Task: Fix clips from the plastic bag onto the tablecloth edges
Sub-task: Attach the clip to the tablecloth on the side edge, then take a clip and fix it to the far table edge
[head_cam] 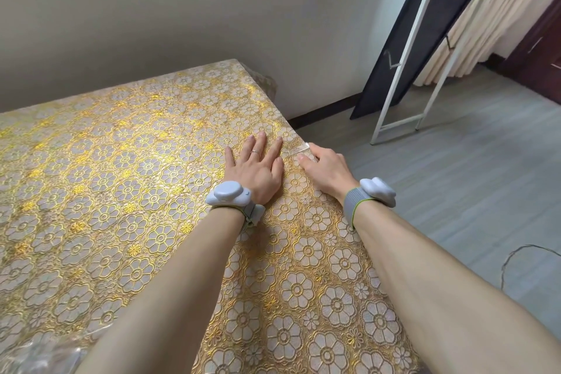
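A gold tablecloth [127,179] with a white flower pattern covers the table. My left hand [256,165] lies flat on the cloth near the right edge, fingers straight and spread. My right hand [326,165] grips a clear plastic clip [299,150] at the cloth's right edge, thumb on top and fingers curled under the edge. The clip straddles the table edge. A crinkled clear plastic bag [36,352] shows at the bottom left corner, partly cut off.
A white metal frame with a dark panel [403,70] leans against the wall at the right. Grey floor [470,176] lies beside the table, with a thin cable [516,255] on it. The wall runs close behind the table.
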Demonstrator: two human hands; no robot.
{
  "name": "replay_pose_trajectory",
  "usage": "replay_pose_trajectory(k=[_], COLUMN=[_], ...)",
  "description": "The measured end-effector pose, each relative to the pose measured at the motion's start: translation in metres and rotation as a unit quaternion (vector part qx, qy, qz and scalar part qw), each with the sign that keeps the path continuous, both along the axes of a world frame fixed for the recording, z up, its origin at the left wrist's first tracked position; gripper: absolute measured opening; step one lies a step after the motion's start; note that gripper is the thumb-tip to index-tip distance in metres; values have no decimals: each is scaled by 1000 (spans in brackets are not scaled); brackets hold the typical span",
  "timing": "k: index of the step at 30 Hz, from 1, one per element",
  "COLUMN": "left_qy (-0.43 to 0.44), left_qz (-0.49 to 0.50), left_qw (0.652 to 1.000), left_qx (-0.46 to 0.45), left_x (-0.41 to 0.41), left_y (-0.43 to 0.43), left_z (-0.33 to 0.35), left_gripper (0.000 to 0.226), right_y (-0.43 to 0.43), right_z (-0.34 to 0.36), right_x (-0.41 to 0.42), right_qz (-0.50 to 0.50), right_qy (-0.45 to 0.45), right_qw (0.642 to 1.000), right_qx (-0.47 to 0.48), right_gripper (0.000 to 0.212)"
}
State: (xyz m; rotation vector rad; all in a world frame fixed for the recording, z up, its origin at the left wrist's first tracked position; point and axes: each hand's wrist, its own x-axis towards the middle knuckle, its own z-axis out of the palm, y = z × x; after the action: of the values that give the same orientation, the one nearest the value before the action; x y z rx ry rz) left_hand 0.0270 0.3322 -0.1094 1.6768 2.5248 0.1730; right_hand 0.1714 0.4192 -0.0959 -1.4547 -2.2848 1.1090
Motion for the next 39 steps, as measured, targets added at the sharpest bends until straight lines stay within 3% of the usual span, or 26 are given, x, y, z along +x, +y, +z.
replay_pose_trajectory(k=[6,11,17,23,29,36,39], left_qy=[-6,-20,-30,-18,26,-38,-68], left_qz=[23,21,4,9,28,167,245], left_qw=[1000,999,999,996,994,985,965], left_qx=[-9,-14,-17,-82,-98,-5,70], left_x=[10,35,40,34,16,-18,-26], left_y=[-5,-36,-111,-180,-234,-324,-366], left_z=[1,7,14,36,79,91,80], left_gripper=[54,54,52,52,35,35,36], right_y=[1,-19,-83,-155,-211,-272,-292], right_z=[-1,1,9,25,46,78,75], right_x=[0,-6,5,14,8,-11,-16], right_qz=[-4,-1,45,129,195,294,320], right_qy=[-12,-180,-251,-271,-274,-274,-189], right_qw=[1000,981,953,937,926,881,899], right_qx=[-11,72,161,176,173,249,231], right_gripper=[49,62,62,63,54,25,20])
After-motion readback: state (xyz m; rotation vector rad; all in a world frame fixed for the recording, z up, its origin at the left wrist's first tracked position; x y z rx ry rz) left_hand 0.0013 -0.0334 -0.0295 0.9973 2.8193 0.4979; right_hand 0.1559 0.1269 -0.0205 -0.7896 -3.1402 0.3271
